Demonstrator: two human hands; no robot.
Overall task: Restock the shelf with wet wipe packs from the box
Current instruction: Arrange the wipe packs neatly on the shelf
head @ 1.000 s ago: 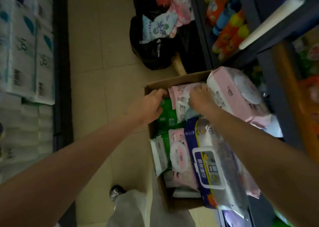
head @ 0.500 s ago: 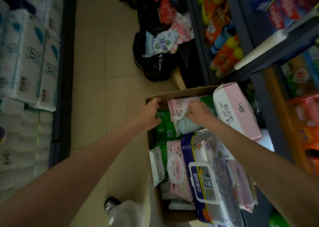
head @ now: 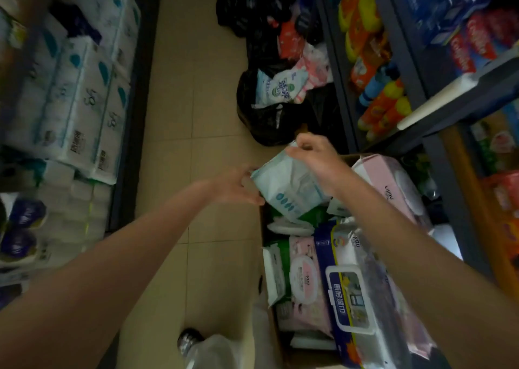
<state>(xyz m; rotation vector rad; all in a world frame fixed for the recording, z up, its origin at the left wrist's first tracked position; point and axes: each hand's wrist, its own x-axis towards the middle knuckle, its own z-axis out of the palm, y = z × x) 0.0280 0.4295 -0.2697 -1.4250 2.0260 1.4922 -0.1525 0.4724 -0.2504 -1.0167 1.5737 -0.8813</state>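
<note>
Above the far end of the cardboard box (head: 283,352), the right hand (head: 314,155) pinched the top edge of a pale teal-and-white wet wipe pack (head: 289,189), while the left hand (head: 238,186), fingers spread, touched its side. It looked soft and light, probably slippery, so better cupped underneath. A pink pack (head: 393,189) beside it read "Liyou".

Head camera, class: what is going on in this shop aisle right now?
A person is unpacking a cardboard box of wet wipe packs on the floor. The right hand grips a pale blue-green pack by its top edge, raised above the box. The left hand, fingers spread, touches its lower side. More packs remain in the box; none is at the shelf.
</note>
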